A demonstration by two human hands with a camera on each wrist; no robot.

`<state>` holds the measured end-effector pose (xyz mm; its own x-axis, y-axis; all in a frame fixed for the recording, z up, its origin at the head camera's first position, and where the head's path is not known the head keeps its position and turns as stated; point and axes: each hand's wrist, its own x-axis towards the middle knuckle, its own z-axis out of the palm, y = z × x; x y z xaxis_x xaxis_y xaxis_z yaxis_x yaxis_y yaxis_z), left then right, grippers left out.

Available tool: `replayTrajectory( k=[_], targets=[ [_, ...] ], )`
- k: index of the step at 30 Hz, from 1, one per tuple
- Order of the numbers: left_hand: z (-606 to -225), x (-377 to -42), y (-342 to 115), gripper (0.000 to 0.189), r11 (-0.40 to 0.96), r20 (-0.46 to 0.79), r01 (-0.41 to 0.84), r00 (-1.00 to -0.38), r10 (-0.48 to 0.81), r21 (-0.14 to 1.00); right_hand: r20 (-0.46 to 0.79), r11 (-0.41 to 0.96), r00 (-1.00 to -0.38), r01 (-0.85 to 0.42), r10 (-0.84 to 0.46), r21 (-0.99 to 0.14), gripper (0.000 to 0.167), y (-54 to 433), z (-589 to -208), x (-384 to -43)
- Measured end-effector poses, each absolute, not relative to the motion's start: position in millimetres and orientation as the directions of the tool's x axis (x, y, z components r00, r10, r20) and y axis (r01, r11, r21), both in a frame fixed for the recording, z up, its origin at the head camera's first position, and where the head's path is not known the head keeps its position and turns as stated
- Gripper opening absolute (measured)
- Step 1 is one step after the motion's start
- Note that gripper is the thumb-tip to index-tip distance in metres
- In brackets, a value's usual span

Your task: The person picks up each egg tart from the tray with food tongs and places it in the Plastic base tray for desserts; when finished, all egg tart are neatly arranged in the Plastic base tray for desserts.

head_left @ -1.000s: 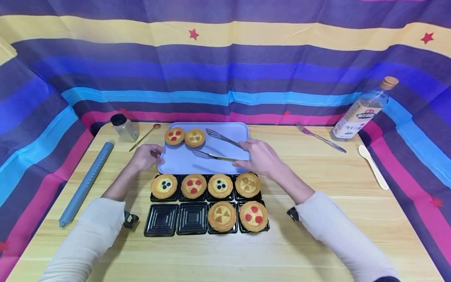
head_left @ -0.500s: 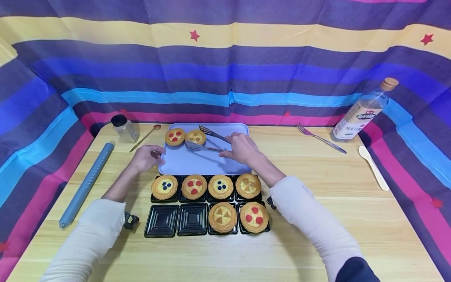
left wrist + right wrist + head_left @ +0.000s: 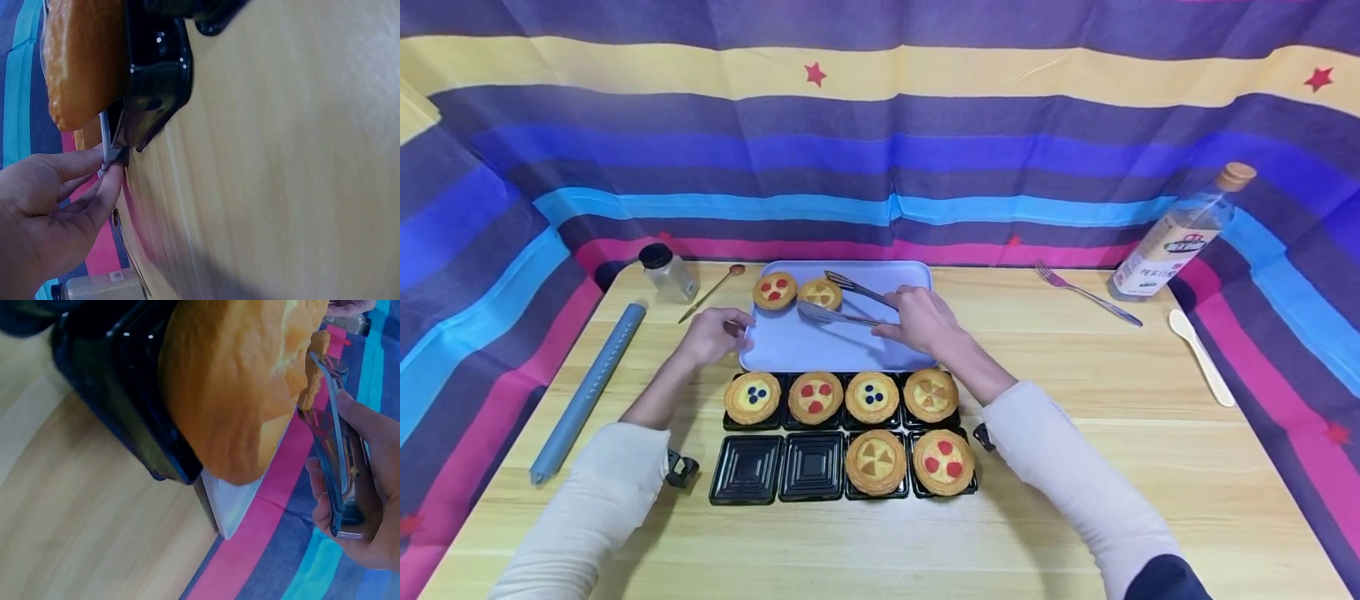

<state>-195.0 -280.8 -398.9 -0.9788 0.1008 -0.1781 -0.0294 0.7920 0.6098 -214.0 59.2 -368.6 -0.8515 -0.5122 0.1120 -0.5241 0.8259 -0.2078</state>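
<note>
My left hand [image 3: 711, 335] pinches the left edge of a pale blue tray [image 3: 820, 348]; in the left wrist view, thumb and fingers meet on its rim [image 3: 107, 144]. Two tarts lie at the tray's back left: one with red pieces [image 3: 774, 289], one with tan triangles [image 3: 824, 292]. My right hand [image 3: 925, 318] grips metal tongs [image 3: 857, 320] above the tray. Their slotted ends stand apart on either side of the triangle tart; whether they touch it, I cannot tell. In the right wrist view the tongs [image 3: 344, 475] lie between thumb and curled fingers.
In front of the tray stand two rows of black square holders [image 3: 812, 465], most bearing tarts [image 3: 876, 462], two at front left bare. A grey-blue stick [image 3: 587, 392], a jar [image 3: 668, 273] and a thin spoon [image 3: 711, 293] lie left. Right are a fork [image 3: 1086, 293], bottle [image 3: 1176, 237] and pale spoon [image 3: 1201, 357].
My right hand has moved left and slightly back, bringing the tongs from beside the triangle tart to either side of it. The left hand keeps its hold on the tray edge.
</note>
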Motion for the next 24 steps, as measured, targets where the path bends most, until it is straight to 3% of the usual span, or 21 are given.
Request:
replayTrajectory(
  k=[9, 14, 24],
  targets=[
    [-398.8, -196.0, -280.1, 0.033, 0.797, -0.182, -0.032, -0.978, 0.099, 0.603, 0.223, 0.771, -0.802, -0.596, -0.554, -0.224, 0.053, 84.8, -355.7, -188.7],
    [-399.9, -196.6, -280.2, 0.033, 0.801, -0.179, -0.033, -0.979, 0.094, 0.598, 0.246, 0.744, -0.785, -0.619, -0.569, -0.253, 0.061, 98.4, -343.6, -161.3],
    [-401.0, -196.6, -280.9, 0.031, 0.804, -0.157, -0.014, -0.983, 0.099, 0.594, 0.298, 0.66, -0.72, -0.694, -0.627, -0.287, 0.061, 116.9, -343.9, -104.3]
  ],
)
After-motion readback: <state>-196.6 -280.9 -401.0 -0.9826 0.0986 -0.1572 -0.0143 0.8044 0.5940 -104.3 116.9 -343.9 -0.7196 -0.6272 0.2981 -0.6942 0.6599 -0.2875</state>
